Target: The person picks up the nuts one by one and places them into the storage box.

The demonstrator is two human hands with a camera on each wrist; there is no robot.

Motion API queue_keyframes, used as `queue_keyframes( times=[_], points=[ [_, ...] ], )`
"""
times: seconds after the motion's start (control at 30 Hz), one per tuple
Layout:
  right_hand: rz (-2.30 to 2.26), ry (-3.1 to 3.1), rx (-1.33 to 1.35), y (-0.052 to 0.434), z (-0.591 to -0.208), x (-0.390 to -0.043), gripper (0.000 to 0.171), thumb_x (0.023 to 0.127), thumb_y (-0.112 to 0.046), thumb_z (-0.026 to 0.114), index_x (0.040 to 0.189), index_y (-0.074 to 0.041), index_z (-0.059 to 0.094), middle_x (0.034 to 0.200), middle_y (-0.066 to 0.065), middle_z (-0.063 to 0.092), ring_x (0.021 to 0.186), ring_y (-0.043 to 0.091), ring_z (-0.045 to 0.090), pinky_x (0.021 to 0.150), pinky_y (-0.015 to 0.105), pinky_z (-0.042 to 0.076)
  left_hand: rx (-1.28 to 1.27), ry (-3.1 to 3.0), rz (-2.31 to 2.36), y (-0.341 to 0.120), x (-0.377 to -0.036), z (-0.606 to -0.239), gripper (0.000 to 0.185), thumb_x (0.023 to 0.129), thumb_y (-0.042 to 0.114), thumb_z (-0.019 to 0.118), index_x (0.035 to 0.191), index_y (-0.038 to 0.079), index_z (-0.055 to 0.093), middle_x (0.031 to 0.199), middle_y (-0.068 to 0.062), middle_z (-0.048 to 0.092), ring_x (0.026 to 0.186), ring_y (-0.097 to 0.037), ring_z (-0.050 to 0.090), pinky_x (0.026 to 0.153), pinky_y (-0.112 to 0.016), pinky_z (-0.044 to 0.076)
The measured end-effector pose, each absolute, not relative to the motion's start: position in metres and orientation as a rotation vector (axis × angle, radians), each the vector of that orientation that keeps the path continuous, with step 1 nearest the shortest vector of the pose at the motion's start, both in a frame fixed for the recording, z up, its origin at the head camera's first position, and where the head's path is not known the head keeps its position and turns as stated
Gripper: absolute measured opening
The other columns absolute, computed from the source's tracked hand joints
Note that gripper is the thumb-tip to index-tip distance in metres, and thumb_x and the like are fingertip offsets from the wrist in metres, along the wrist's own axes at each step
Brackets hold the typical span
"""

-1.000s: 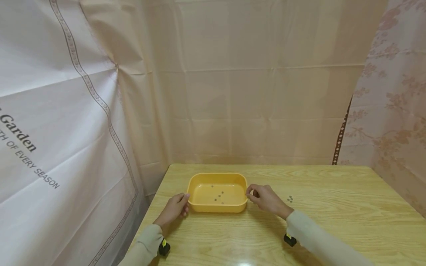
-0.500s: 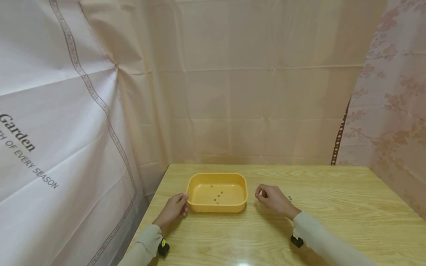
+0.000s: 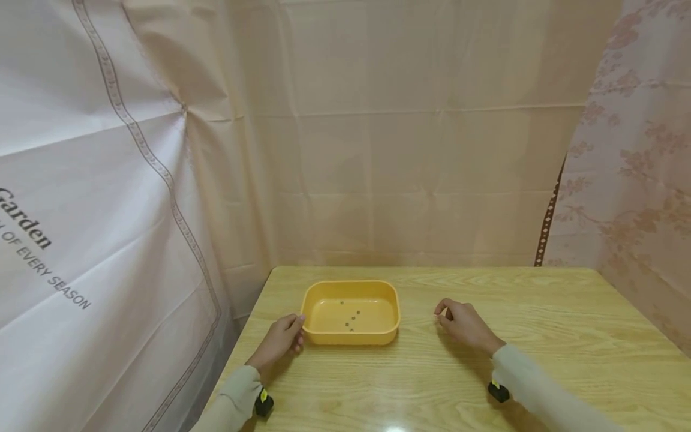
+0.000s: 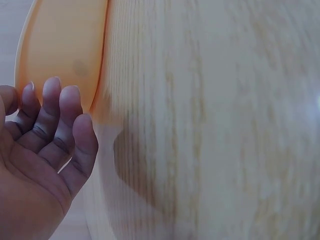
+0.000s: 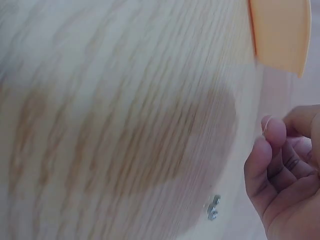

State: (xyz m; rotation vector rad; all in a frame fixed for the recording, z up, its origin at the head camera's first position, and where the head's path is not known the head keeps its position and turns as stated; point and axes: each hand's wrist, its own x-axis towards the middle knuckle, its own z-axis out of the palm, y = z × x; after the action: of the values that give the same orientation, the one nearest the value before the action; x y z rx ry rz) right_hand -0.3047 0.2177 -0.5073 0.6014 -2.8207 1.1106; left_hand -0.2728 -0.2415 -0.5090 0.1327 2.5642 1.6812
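My left hand (image 3: 281,341) pinches the left rim of a yellow plastic tub (image 3: 351,338), with the fingers along its outer wall; the left wrist view shows the fingers (image 4: 51,97) against that wall. Inside the tub lie several tiny metal nuts (image 3: 353,318), spread over the floor. Right of the tub, apart from it, my right hand (image 3: 465,324) hovers over the table with relaxed, bent fingers and nothing seen between thumb and forefinger. Small silvery nuts (image 5: 214,207) lie on the table near this hand in the right wrist view; in the head view the hand hides them.
The wood-grain table (image 3: 561,324) extends to the right and front. Behind it hangs a beige curtain (image 3: 410,180), with a white printed cloth (image 3: 108,228) at the left and a floral cloth (image 3: 642,198) at the right. Each wrist carries a small black camera (image 3: 498,391).
My right hand has moved from the tub's right rim rightward, over the nuts on the table. One nut near the tub's front wall has shifted left. My left hand stays on the rim.
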Motion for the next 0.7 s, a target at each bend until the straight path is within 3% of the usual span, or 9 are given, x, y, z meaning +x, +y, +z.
queue_keyframes(
  times=[0.27,0.57,0.7],
  points=[
    [1.069,-2.830,0.510,0.242,-0.507,-0.307,0.023,0.107,-0.003,0.044,0.120,0.002,0.061,0.064,0.001,0.053,0.046,0.009,0.041,0.043,0.026,0.038,0.127,2.557,1.686,-0.242,-0.273,-0.509,0.042,0.112,0.036,0.046,0.092,0.001,0.059,0.074,-0.006,0.061,0.059,-0.015,0.056,0.052,-0.027,0.049],
    [1.059,-2.822,0.456,0.267,-0.511,-0.305,0.023,0.105,-0.002,0.043,0.120,0.005,0.060,0.071,0.003,0.060,0.050,0.011,0.044,0.045,0.025,0.038,0.128,2.543,1.683,-0.244,-0.274,-0.512,0.043,0.112,0.037,0.046,0.092,0.002,0.059,0.074,-0.006,0.060,0.060,-0.015,0.056,0.053,-0.026,0.049],
    [1.032,-2.829,0.431,0.275,-0.515,-0.306,0.026,0.106,-0.002,0.041,0.121,0.005,0.060,0.065,0.001,0.055,0.049,0.010,0.041,0.046,0.025,0.036,0.127,2.532,1.692,-0.245,-0.275,-0.512,0.042,0.113,0.034,0.045,0.092,0.001,0.059,0.075,-0.006,0.060,0.060,-0.016,0.056,0.053,-0.027,0.049]
  ],
)
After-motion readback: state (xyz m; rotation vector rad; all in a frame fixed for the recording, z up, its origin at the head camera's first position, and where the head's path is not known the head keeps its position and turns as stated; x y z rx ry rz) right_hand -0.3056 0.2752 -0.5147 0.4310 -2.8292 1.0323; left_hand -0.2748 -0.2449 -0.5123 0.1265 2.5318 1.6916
